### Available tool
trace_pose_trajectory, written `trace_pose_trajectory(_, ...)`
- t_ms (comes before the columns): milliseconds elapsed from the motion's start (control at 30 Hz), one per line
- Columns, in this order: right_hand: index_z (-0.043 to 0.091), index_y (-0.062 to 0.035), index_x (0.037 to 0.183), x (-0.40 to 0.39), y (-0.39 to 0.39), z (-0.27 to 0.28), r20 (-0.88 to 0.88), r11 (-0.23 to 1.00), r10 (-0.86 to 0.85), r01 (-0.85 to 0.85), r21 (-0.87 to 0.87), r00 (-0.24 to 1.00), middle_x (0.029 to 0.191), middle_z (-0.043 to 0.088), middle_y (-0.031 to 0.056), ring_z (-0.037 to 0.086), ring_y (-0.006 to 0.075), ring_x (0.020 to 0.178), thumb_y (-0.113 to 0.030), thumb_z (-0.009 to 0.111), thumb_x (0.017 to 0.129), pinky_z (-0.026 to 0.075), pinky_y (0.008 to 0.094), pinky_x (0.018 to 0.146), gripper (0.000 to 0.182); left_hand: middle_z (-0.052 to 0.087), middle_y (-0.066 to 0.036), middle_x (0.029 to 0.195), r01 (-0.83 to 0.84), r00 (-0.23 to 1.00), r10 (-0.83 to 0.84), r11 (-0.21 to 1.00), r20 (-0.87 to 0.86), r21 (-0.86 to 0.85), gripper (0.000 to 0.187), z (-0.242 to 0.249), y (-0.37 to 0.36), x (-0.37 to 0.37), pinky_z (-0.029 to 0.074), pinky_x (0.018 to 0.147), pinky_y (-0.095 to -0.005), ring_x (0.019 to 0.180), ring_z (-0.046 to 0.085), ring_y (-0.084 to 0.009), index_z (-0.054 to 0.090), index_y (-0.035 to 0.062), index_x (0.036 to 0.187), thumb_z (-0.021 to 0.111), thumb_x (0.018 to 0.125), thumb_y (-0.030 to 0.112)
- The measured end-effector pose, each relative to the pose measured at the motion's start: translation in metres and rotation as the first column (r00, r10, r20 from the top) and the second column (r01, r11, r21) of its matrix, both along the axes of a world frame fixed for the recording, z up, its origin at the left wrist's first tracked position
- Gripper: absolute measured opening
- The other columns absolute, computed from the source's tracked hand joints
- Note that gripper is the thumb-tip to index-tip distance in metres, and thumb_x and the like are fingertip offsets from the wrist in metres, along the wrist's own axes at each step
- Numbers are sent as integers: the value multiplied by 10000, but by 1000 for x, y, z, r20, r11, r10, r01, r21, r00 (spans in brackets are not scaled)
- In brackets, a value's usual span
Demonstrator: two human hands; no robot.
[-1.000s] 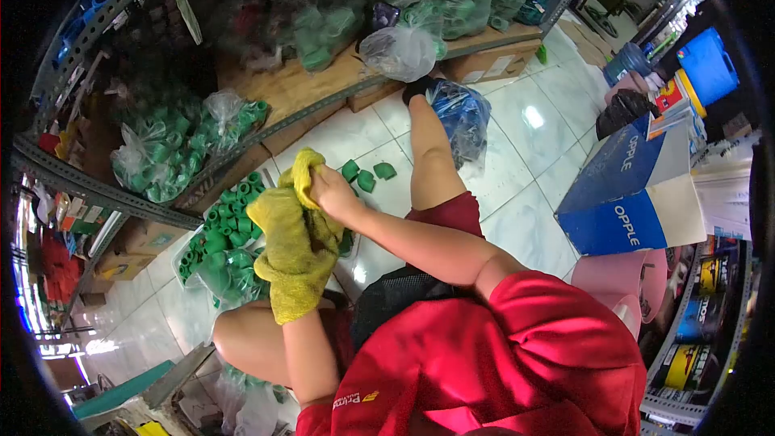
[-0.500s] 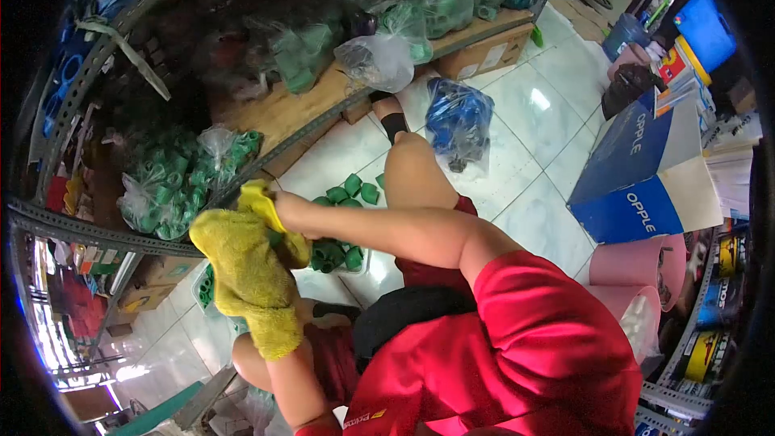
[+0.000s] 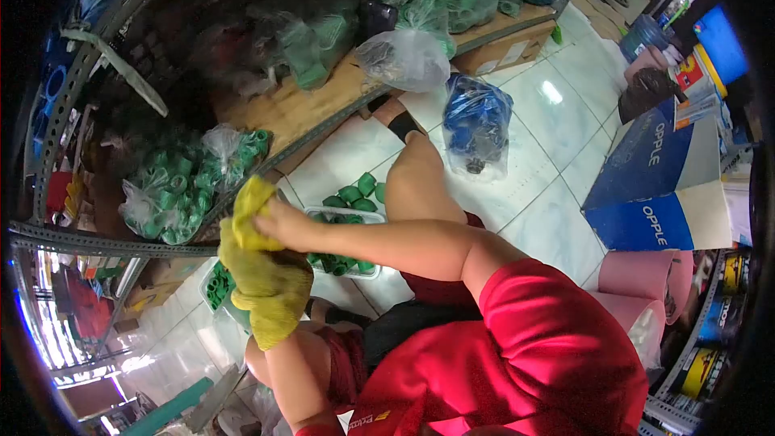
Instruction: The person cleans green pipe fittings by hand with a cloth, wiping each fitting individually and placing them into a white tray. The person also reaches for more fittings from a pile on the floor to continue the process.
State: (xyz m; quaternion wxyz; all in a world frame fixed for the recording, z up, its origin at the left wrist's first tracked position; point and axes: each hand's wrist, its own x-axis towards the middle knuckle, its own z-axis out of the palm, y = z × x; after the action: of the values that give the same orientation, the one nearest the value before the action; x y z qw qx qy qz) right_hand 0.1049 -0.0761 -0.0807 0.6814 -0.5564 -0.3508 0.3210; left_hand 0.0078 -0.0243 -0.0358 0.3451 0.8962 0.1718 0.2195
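Yellow towel-like cloth point(image 3: 270, 303) covers my left hand point(image 3: 266, 270) down to the wrist, so its fingers are hidden. With my bare right hand point(image 3: 286, 224) I grip a bunched yellow end of it, just above the left hand; the fingers are closed and partly blurred. Anything inside the cloth is out of sight. Under my right forearm, a clear plastic tray point(image 3: 367, 271) holds green pipe fittings point(image 3: 327, 265), and several loose green fittings point(image 3: 351, 194) lie on the tiles beyond it.
A metal shelf point(image 3: 323, 125) carries bags of green fittings point(image 3: 173, 198). A bagged blue item point(image 3: 476, 121) lies on the tiled floor. To the right stand a blue-and-white carton point(image 3: 646, 169) and pink rolls point(image 3: 638, 274). Another tray of fittings point(image 3: 216, 287) sits at left.
My right hand has lifted slightly, with the yellow end of the cloth bunched higher. The covered left hand has shifted a little right, and the whole view has moved slightly.
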Motion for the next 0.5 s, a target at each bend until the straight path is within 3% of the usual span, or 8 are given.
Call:
trace_pose_trajectory(33, 479, -4, 1105, 11, 10, -13, 53, 965, -87, 97, -244, 995, 1043, 558, 140, 523, 262, 981, -282, 504, 838, 399, 345, 857, 386, 549, -93, 1091, -9, 1000, 9, 1000, 1, -5, 339, -2, -5, -3, 432, 828, -328, 980, 529, -213, 494, 60, 1154, 461, 871, 242)
trace_pose_trajectory(133, 526, -25, 1059, 22, -3, -6, -309, 1000, 14, -19, -13, 951, 987, 585, 91, 547, 196, 906, -305, 501, 855, 422, 324, 809, 347, 534, -90, 1093, -84, 995, 90, 988, -41, 128, 361, -10, -24, -14, 411, 852, -317, 998, 511, -219, 470, 35, 1163, 512, 817, 134)
trace_pose_trajectory(200, 548, -51, 1045, 22, -16, 18, -787, 988, 30, -137, -70, 616, 998, 582, 77, 548, 168, 890, -314, 475, 876, 430, 307, 789, 321, 525, -89, 1094, -124, 988, 140, 967, -58, 224, 399, -13, -32, -18, 397, 868, -310, 1010, 498, -224, 454, 19, 1168, 546, 782, 61)
trace_pose_trajectory(267, 535, -59, 1073, 15, -21, 17, -788, 993, 42, -109, -33, 615, 1021, 571, 74, 540, 156, 910, -323, 469, 880, 429, 299, 793, 333, 520, -88, 1095, -142, 984, 166, 951, -63, 274, 424, -11, -31, -21, 390, 876, -306, 1015, 492, -226, 445, 11, 1171, 563, 764, 25)
trace_pose_trajectory(333, 455, -46, 1171, 6, -17, 2, -626, 997, 26, 26, 74, 779, 1076, 541, 87, 514, 165, 982, -313, 482, 871, 414, 300, 839, 402, 522, -95, 1103, -95, 992, 119, 934, 49, -345, 381, -4, -26, -14, 394, 876, -322, 1018, 495, -236, 455, 24, 1168, 519, 804, 115)
trace_pose_trajectory(367, 455, -46, 1171, 5, -16, -4, -625, 997, 26, 26, 74, 780, 1076, 541, 87, 514, 165, 982, -313, 482, 871, 414, 300, 839, 402, 524, -98, 1106, -25, 987, 119, 788, 111, -615, 368, 1, -23, -8, 397, 876, -331, 1019, 496, -242, 460, 31, 1166, 498, 823, 159)
trace_pose_trajectory(433, 386, -16, 1208, 3, -18, -14, 23, 999, 36, -36, 8, 999, 1138, 495, 125, 470, 208, 1056, -300, 520, 842, 382, 332, 893, 482, 527, -105, 1114, 160, 963, 164, 293, 215, -943, 363, 9, -16, 2, 401, 877, -347, 1022, 499, -253, 470, 44, 1163, 454, 863, 249)
trace_pose_trajectory(500, 390, 3, 1170, -2, -40, 19, 427, 994, 107, -104, -31, 898, 1239, 372, 235, 383, 332, 1150, -310, 595, 762, 332, 379, 943, 554, 529, -112, 1122, 331, 931, 259, -303, 257, -894, 387, 13, -10, 7, 405, 877, -363, 1024, 501, -264, 480, 57, 1159, 411, 903, 338)
